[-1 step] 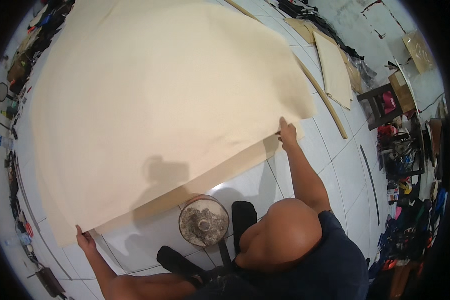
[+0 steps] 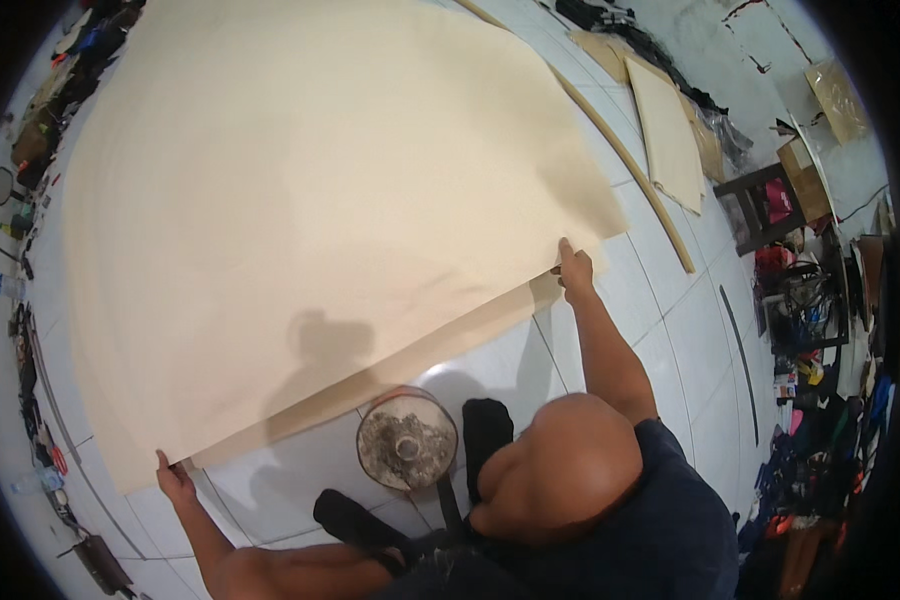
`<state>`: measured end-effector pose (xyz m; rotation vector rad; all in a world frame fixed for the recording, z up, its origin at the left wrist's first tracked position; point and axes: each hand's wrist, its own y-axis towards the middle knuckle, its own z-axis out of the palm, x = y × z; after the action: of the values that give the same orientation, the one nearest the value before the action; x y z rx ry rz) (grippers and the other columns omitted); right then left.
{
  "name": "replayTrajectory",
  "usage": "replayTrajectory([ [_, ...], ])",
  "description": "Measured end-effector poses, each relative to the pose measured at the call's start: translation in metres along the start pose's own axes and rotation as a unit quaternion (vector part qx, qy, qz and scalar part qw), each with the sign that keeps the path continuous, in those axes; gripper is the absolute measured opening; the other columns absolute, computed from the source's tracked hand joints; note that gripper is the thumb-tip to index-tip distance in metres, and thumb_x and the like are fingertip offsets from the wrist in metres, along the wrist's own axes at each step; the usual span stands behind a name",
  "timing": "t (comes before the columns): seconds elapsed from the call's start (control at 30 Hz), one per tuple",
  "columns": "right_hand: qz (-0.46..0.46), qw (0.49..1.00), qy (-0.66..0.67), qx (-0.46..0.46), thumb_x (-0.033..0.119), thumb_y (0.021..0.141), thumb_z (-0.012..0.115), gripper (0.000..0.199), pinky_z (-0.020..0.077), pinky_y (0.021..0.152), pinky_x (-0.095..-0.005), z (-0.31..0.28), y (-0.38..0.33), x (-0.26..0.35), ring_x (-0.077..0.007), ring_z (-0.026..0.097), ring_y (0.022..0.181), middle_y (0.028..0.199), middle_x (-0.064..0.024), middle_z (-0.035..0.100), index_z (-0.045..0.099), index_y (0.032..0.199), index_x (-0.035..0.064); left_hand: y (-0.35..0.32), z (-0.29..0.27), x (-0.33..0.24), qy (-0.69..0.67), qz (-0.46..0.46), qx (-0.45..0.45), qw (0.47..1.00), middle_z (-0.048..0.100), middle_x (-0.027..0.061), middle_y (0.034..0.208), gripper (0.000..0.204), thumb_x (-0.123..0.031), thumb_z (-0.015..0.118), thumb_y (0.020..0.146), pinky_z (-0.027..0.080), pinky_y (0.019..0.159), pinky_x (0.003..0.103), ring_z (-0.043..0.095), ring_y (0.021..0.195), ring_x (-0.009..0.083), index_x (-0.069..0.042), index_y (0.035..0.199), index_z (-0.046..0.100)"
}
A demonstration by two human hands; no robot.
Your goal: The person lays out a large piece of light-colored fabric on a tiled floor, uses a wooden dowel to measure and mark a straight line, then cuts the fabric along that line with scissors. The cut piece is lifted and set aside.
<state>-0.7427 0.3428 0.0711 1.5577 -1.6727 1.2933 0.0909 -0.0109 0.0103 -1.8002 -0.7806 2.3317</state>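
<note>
A large cream sheet of cloth [image 2: 320, 190] spreads before me, its near edge raised off a second cream layer [image 2: 470, 330] that lies on the floor. At the near left corner, my left hand [image 2: 177, 482] is closed on the upper sheet, thumb on top. Farther right, my right hand [image 2: 576, 272] grips the same edge near the right corner, its thumb also on top; the other fingers are mostly hidden beneath. Between the hands the edge runs fairly straight, and my shadow falls across the cloth.
A round, stained metal object [image 2: 407, 440] stands between my feet, near the cloth edge. On the white tiled floor [image 2: 620, 330], a long wooden strip [image 2: 635, 170] lies to the right, beside folded cream cloth [image 2: 665, 135]. Clutter [image 2: 805, 310] lines the right wall.
The sheet's far right edge has shifted left, uncovering more of the wooden strip. My left hand has moved very slightly right; both hands keep their hold.
</note>
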Motion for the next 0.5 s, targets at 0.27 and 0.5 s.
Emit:
replayTrajectory([
  [0.27,0.058,0.994,-0.098,-0.005,0.038,0.088,0.067,0.047,0.0499,0.052,-0.0351,-0.019,0.004,-0.084,-0.025,0.064,0.057,0.066,-0.0169,0.065,0.064,0.08,-0.0086,-0.014,-0.012,0.044,0.059,-0.063,-0.044,0.995,0.065,0.0105,0.103,0.029,-0.024,0.056,0.098,0.054,0.08,0.031,0.064,0.094,0.0203,0.003,0.109,0.059],
  [0.5,0.007,0.979,-0.198,-0.043,0.042,0.086,0.068,0.052,0.052,0.061,-0.0395,-0.02,0.007,-0.088,-0.0284,0.067,0.068,0.075,-0.0209,0.067,0.065,0.081,-0.0094,-0.014,-0.012,0.044,0.041,-0.092,-0.009,0.995,0.064,0.0098,0.105,0.027,-0.022,0.058,0.096,0.052,0.086,0.031,0.062,0.098,0.0214,0.001,0.11,0.057],
])
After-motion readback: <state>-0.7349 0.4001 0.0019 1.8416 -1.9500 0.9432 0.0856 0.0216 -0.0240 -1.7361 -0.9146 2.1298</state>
